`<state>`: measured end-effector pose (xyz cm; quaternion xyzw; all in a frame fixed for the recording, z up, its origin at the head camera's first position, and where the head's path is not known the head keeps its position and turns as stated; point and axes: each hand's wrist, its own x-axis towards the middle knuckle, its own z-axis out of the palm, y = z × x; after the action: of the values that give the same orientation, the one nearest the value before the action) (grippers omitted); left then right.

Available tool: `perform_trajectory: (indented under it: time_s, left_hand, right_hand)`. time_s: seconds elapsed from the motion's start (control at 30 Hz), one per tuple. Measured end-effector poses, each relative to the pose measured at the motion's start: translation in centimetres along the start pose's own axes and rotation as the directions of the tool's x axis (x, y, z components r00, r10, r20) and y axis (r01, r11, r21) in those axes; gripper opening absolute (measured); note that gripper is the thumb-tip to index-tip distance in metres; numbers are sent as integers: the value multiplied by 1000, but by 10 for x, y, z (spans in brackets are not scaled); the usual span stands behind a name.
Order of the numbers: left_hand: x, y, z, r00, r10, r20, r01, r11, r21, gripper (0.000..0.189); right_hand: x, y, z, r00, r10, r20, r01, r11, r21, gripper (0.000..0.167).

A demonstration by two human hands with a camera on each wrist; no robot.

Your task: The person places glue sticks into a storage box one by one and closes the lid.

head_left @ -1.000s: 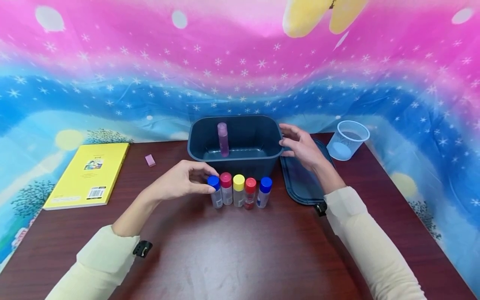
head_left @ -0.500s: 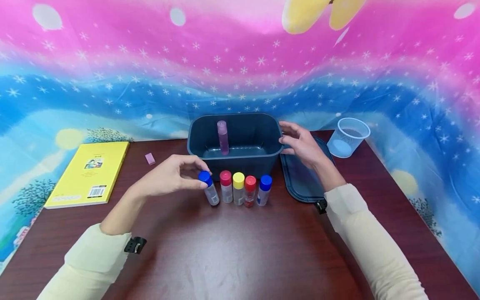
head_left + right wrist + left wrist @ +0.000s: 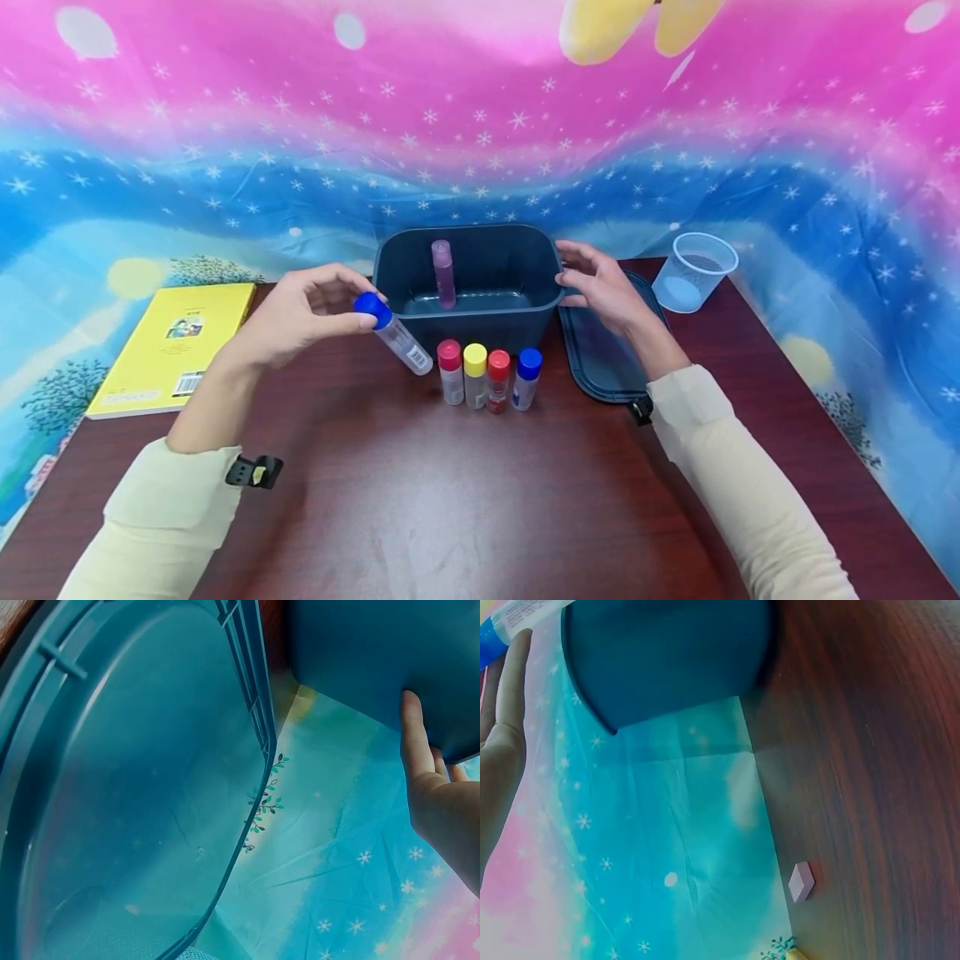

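My left hand (image 3: 288, 317) pinches the blue cap of a small clear bottle (image 3: 401, 342) with thumb and fingers. The bottle hangs tilted, its base toward the right, in front of a dark blue-grey bin (image 3: 468, 329). In the left wrist view the bottle (image 3: 529, 613) shows only at the top left corner. My right hand (image 3: 600, 287) touches the bin's right side near the rim, fingers fairly straight. The right wrist view has the thumb against the bin's outer wall (image 3: 360, 652). Inside the bin stands a purple tube (image 3: 444, 275).
Several clear bottles, including a yellow-capped one (image 3: 476, 375), stand in a row before the bin. The bin's lid (image 3: 607, 358) lies at its right, with a light-blue mesh cup (image 3: 693, 275) behind. A yellow book (image 3: 180, 333) and a pink eraser-like block (image 3: 801, 882) are on the left.
My left hand has drawn the blue-capped bottle out of the row, up and to the left, and tilted it. The right hand stays at the bin.
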<state>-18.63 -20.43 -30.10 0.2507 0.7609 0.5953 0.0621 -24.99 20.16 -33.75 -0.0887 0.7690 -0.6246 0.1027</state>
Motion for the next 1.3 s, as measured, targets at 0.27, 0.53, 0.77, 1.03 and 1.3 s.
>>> perform_trajectory:
  time_s: [0.27, 0.53, 0.77, 1.03, 1.3]
  left_hand:
    - [3, -1, -6, 985, 141, -101, -169, 905, -390, 27]
    - [9, -1, -6, 974, 124, -192, -210, 821, -531, 27]
    - [22, 0, 1, 957, 86, -278, -227, 816, -531, 25]
    - [46, 0, 12, 933, -7, -361, -191, 839, -509, 23]
    - [70, 0, 22, 901, -89, -425, -120, 889, -441, 27]
  right_hand:
    - [1, 1, -1, 1000, -5, 0, 5, 1000, 11, 59]
    - [1, 2, -2, 1000, -1, -3, 1, 1000, 11, 59]
    - [1, 1, -1, 1000, -8, 5, 8, 1000, 12, 60]
    - [1, 1, -1, 1000, -11, -1, 11, 1000, 14, 59]
    - [1, 2, -2, 1000, -8, -5, 8, 1000, 16, 58]
